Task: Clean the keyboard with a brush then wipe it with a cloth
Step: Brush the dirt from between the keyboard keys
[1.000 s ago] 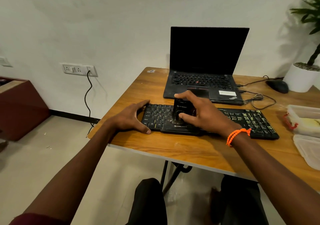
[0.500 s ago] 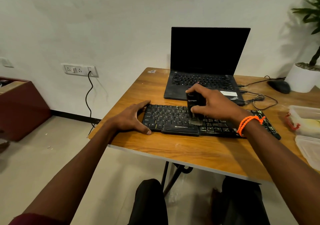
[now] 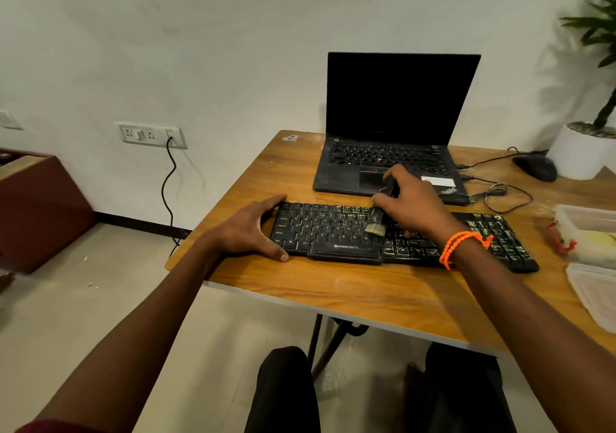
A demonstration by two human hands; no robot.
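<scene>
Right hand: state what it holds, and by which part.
The right hand grips a small brush by its dark handle, the pale bristles pointing down onto the keyboard.

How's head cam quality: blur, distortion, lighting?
Head view: wide-angle bowing toward the edges; soft, dim light, no glare on the dark laptop screen; right hand and brush slightly motion-blurred; keyboard logo and left hand sharp.
</scene>
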